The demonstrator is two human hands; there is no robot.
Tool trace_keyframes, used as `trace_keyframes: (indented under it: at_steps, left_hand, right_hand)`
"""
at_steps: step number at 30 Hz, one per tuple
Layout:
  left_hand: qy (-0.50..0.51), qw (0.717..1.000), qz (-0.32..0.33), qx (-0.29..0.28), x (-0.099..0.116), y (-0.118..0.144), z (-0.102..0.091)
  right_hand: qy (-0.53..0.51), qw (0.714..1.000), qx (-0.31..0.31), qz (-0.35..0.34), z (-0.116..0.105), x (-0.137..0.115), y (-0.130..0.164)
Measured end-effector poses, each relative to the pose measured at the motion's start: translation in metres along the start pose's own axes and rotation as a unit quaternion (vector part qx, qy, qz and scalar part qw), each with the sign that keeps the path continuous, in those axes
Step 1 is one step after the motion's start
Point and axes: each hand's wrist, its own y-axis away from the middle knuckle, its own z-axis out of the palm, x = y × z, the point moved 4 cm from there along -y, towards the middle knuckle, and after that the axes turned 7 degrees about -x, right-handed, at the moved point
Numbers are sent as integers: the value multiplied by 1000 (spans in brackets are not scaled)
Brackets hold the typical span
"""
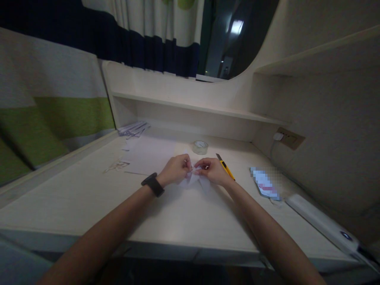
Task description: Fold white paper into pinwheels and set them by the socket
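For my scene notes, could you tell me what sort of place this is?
Probably a study desk in a bedroom or dorm: built-in shelf, curtain, wall socket. Both hands fold paper.

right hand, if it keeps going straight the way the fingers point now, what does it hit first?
The right hand points leftward at the folded white paper it pinches; straight on, it would meet the left hand fingertips almost at once. Depth is hard to judge, but they look nearly touching.

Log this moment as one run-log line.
left hand: pinching small white folded paper | right hand: pinching same | nearby: yellow utility knife, clear tape roll
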Motion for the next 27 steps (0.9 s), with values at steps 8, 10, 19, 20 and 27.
trace_keyframes:
  at_steps: [8, 10, 19, 20, 27]
  left_hand:
    - [13, 999, 10, -35, -1, 2, 2]
    - [17, 999, 13, -43, -1, 2, 2]
    - [17, 999, 20, -36, 10, 5, -2]
    - [8, 1000, 23, -11, 12, 6, -5]
    - [-20, 971, -13, 240, 8, 7, -28]
  right_hand:
    - [21, 1000, 11, 8, -1, 0, 1]
    - [20, 1000, 11, 7, -1, 2, 1]
    - [-20, 1000, 21, -10, -4, 3, 0]
    - [-23, 999, 31, -14, -6, 4, -1]
    - [-76, 989, 123, -39, -14, 3, -2]
